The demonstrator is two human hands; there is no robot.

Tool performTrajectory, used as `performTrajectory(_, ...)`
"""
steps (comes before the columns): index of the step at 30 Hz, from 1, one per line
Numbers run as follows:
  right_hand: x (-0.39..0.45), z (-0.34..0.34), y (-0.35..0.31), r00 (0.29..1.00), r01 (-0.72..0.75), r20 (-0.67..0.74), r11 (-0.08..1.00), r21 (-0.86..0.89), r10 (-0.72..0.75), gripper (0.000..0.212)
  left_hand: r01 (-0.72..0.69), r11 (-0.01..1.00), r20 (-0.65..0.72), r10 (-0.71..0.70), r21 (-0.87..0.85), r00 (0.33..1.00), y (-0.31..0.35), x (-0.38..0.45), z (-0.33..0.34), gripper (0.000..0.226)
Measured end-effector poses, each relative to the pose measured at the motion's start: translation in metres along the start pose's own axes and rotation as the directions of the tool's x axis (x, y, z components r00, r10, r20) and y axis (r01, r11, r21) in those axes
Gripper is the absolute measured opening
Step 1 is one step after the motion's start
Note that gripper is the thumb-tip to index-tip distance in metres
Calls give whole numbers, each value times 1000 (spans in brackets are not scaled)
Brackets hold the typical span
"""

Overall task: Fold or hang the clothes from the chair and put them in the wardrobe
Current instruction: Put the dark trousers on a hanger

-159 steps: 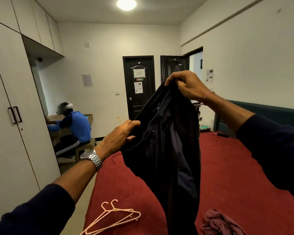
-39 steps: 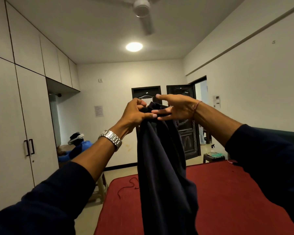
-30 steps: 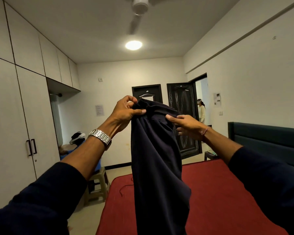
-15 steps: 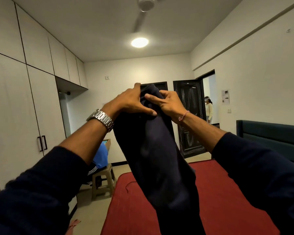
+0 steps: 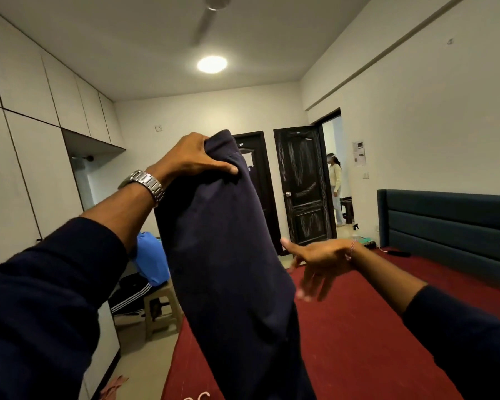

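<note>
A dark navy garment [image 5: 228,255] hangs in front of me, raised above the red bed [image 5: 358,342]. My left hand [image 5: 191,160] grips its top edge, thumb across the front of the cloth. Lower and to the right, my right hand [image 5: 318,264] is off the garment, fingers spread and pointing down beside its right edge. The garment's lower end runs out of the bottom of the frame. The white wardrobe [image 5: 18,174] lines the left wall with its doors closed.
A person in blue [image 5: 152,259] sits on a plastic stool [image 5: 159,313] between wardrobe and bed. Pink hanger tips [image 5: 197,396] show at the bed's bottom edge. Two dark doors [image 5: 303,186] and a standing person [image 5: 335,186] are at the back. A teal headboard [image 5: 451,223] stands right.
My right hand has let go of the garment's top and dropped down to the right side. My left hand keeps holding the top edge; the view has tilted.
</note>
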State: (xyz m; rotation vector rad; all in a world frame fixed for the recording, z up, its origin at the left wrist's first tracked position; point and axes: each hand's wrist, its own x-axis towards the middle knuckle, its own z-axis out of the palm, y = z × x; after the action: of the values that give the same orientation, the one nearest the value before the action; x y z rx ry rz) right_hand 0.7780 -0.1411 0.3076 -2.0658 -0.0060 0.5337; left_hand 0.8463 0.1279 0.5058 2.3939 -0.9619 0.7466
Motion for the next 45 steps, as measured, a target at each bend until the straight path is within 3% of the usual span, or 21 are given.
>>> performTrajectory(2, 9, 12, 11, 983, 150, 70, 963, 222, -169, 89, -16, 1000, 10, 15, 26, 1000, 10, 3, -2, 87)
performTrajectory(5, 29, 24, 13, 938, 323, -72, 780, 537, -339, 74, -41, 997, 31, 39, 71, 999, 28, 3, -6, 73)
performTrajectory(8, 40, 31, 9, 897, 415, -210, 577, 704, -389, 65, -48, 992, 5, 47, 116, 999, 36, 3, -14, 87)
performTrajectory(11, 34, 33, 6, 871, 477, -333, 455, 752, -361, 46, -16, 989, -49, 23, 146, 999, 36, 3, -27, 98)
performTrajectory(14, 12, 21, 5, 810, 585, -504, 462, 666, -298, 30, 35, 988, -106, -19, 147, 994, 30, -4, -41, 89)
performTrajectory(17, -28, -1, 4, 717, 635, -652, 618, 463, -248, 27, 58, 993, -145, -44, 100, 988, 23, -21, -41, 73)
performTrajectory(19, -58, -19, -1, 611, 669, -750, 671, 318, -254, 33, 88, 995, -188, -78, 46, 979, 21, -35, -34, 62)
performTrajectory(21, -85, -33, -10, 534, 666, -790, 725, 175, -300, 37, 139, 989, -215, -147, -49, 965, 14, -49, -25, 62)
performTrajectory(24, -99, -50, -32, 508, 580, -774, 814, -17, -379, 37, 252, 946, -201, -293, -204, 935, -16, -76, -8, 71)
performTrajectory(26, -80, -55, -46, 557, 485, -718, 865, -126, -417, 41, 371, 870, -134, -430, -325, 893, -45, -102, 14, 72)
performTrajectory(29, -13, -33, -45, 735, 269, -575, 933, -239, -359, 43, 539, 731, -41, -608, -419, 793, -91, -162, 69, 59)
performTrajectory(33, 133, 57, 36, 929, -10, -346, 924, -383, -133, 54, 796, 446, 165, -822, -410, 546, -163, -296, 186, 43)
performTrajectory(37, 287, 205, 205, 977, -165, -183, 929, -332, 108, 47, 959, 211, 285, -922, -191, 260, -240, -481, 335, 42)
performTrajectory(40, 361, 318, 329, 975, -181, -170, 949, -258, 140, 33, 994, 87, 255, -961, -73, 103, -285, -613, 431, 53)
performTrajectory(43, 415, 397, 407, 971, -134, -222, 975, -176, 93, 24, 999, 26, 196, -980, -44, 34, -317, -694, 486, 52)
performTrajectory(45, 434, 427, 431, 966, -105, -253, 976, -189, 55, 20, 996, 69, 151, -986, -49, 76, -333, -717, 502, 52)
